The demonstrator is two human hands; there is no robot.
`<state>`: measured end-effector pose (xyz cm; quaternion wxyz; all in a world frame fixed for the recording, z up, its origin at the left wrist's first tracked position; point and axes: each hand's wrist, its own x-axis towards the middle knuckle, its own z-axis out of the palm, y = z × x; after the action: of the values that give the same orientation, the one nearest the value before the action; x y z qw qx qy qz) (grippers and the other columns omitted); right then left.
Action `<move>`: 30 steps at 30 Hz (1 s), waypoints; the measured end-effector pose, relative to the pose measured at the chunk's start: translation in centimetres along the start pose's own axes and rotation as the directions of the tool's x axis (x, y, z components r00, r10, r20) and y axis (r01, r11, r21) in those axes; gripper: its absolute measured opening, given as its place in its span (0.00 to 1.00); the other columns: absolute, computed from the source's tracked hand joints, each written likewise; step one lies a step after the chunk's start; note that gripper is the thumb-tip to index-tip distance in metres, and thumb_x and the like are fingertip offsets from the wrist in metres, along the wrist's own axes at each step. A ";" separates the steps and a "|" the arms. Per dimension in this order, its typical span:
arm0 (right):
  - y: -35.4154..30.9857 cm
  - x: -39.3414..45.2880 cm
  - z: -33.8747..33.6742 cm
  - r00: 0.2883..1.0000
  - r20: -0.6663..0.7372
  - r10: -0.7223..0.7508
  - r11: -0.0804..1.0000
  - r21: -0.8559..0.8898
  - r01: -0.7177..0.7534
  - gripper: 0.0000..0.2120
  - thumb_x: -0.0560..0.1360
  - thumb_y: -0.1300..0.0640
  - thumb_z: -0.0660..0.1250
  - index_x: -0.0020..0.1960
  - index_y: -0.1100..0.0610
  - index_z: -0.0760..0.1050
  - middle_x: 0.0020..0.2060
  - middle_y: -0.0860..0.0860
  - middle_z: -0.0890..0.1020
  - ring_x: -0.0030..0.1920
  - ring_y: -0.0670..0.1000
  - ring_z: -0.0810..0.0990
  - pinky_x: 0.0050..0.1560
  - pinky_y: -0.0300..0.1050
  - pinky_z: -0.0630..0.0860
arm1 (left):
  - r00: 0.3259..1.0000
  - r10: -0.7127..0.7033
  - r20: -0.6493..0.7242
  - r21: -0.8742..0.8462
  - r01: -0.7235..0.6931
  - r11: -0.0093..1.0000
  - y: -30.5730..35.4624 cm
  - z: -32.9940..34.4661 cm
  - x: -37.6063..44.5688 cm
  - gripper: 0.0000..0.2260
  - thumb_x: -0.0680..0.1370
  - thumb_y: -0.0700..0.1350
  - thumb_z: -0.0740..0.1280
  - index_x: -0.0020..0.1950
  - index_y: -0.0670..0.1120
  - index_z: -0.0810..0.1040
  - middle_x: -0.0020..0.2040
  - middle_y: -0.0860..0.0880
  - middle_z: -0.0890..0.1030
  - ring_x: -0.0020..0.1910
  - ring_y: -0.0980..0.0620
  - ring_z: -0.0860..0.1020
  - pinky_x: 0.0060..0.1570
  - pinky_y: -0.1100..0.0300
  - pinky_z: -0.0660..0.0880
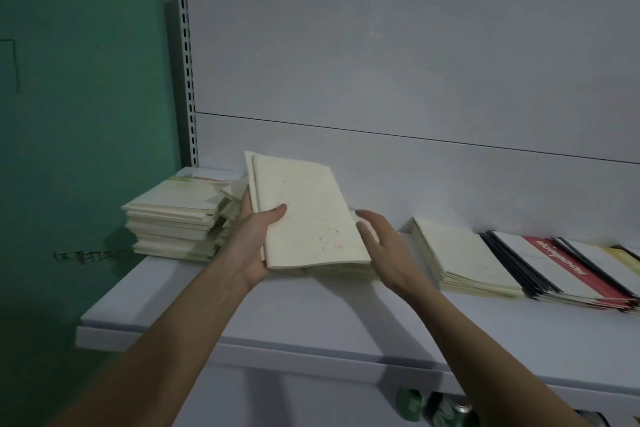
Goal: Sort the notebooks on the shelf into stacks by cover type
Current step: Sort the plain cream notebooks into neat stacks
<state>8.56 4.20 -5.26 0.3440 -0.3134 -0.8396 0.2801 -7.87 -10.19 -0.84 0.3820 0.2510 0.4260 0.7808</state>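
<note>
Left hand [254,239] gripping cream notebooks [304,215] at their left edge; right hand [384,246] relaxed, fingers straight, beside their right edge, above the shelf [311,319].

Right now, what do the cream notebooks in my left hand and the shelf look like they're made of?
Cream notebooks: apparently matte, uncoated paper covers, slightly speckled, with no glare.
Shelf: probably white painted metal, with a smooth, even surface and a slotted upright behind, though laminated board can't be excluded.

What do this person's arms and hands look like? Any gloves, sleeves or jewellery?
Both forearms are bare, with no sleeves in view. The left hand and right hand wear no gloves, and no rings, watch or wristbands show.
</note>
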 end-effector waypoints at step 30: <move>0.8 -1.2 3.2 0.996 -0.093 0.014 0.900 -0.433 -0.053 0.11 0.81 0.59 0.55 0.63 0.52 0.65 0.49 0.55 0.80 0.42 0.53 0.76 0.39 0.47 0.73 | 1.000 -0.017 0.003 0.018 0.017 1.000 1.4 -3.5 -0.3 0.19 0.80 0.35 0.63 0.67 0.54 0.72 0.58 0.47 0.82 0.53 0.46 0.82 0.39 0.49 0.82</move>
<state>7.13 3.05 -8.25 0.2971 -0.4087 -0.8594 0.0778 -10.79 -12.58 -1.46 0.3870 0.2518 0.4344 0.7734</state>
